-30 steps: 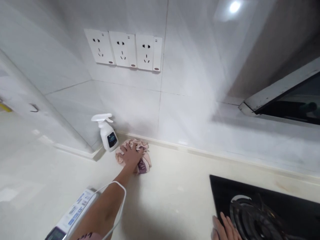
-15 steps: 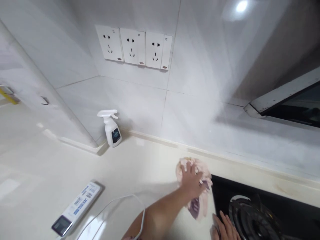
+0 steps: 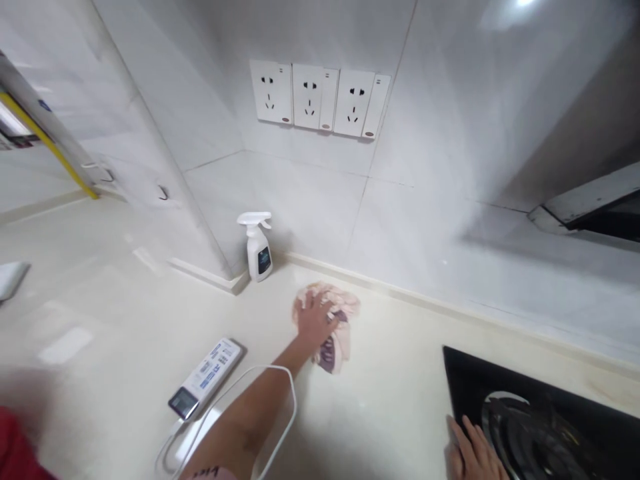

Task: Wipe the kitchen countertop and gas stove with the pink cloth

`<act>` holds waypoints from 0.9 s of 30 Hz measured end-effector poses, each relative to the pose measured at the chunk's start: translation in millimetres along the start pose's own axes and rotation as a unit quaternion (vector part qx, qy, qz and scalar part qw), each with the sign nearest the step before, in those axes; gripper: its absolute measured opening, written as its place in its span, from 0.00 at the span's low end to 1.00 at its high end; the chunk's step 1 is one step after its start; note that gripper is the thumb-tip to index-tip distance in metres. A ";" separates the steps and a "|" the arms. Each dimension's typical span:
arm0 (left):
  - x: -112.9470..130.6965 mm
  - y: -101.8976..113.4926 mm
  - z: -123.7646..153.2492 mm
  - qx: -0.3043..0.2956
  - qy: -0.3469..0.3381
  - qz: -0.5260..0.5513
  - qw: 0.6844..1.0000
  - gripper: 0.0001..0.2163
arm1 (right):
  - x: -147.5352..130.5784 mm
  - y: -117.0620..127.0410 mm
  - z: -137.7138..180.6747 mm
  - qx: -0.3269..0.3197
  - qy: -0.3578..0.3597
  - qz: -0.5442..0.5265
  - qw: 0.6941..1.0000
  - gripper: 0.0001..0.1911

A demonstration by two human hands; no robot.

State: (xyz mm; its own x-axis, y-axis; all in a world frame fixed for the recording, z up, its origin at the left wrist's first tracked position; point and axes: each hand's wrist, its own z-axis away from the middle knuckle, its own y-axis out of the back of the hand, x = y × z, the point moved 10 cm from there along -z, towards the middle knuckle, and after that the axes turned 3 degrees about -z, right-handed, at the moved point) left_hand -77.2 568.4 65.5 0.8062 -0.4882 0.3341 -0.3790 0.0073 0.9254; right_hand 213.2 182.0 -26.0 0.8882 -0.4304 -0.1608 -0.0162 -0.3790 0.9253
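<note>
The left hand (image 3: 316,321), fingers spread, lies over the pink cloth (image 3: 343,339) beneath it on the worktop (image 3: 395,380), with a white spray bottle (image 3: 259,259) beyond it to the left, while the right hand (image 3: 477,455), fingers extended, rests at the edge of the black stove (image 3: 483,377).

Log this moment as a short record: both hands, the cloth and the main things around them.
Left hand: fingers spread on top of the cloth
Right hand: at the left edge of the black stovetop
Cloth: pink and purple, crumpled, on the counter
Spray bottle: standing upright by the wall
White device: lying left of the left forearm
</note>
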 end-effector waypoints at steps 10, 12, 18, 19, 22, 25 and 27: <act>-74.4 35.7 132.4 -0.019 0.098 -0.101 0.990 0.24 | -21.4 18.5 -3.4 -0.019 -0.018 0.016 1.000 0.30; -63.5 38.2 184.7 -0.029 0.054 -0.111 0.992 0.23 | -22.4 20.0 -3.8 -0.023 -0.021 0.015 0.999 0.29; -62.9 64.0 324.3 0.016 -0.065 -0.136 0.988 0.23 | -20.2 18.6 -2.6 -0.038 -0.031 0.011 0.999 0.30; -68.4 66.2 335.6 0.022 -0.057 -0.138 0.989 0.22 | -20.3 18.3 -2.3 -0.039 -0.030 0.013 0.999 0.30; -74.5 66.9 337.6 0.025 -0.037 -0.143 0.989 0.22 | -21.9 17.7 -2.1 -0.040 -0.027 0.020 0.999 0.30; -62.9 59.3 294.7 -0.017 -0.020 -0.121 0.992 0.22 | -24.0 18.1 -3.1 -0.046 -0.029 0.024 0.998 0.29; -54.3 50.3 255.3 -0.070 0.024 -0.080 0.994 0.21 | -25.6 19.2 -4.5 -0.051 -0.032 0.030 0.998 0.29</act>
State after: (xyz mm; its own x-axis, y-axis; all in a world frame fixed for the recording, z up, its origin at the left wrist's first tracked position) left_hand -256.0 372.5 48.1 0.8730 -0.4508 0.1861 -0.1807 0.0555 0.9820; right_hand 192.3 189.5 -2.5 0.8559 -0.5024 -0.1224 -0.0186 -0.2664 0.9637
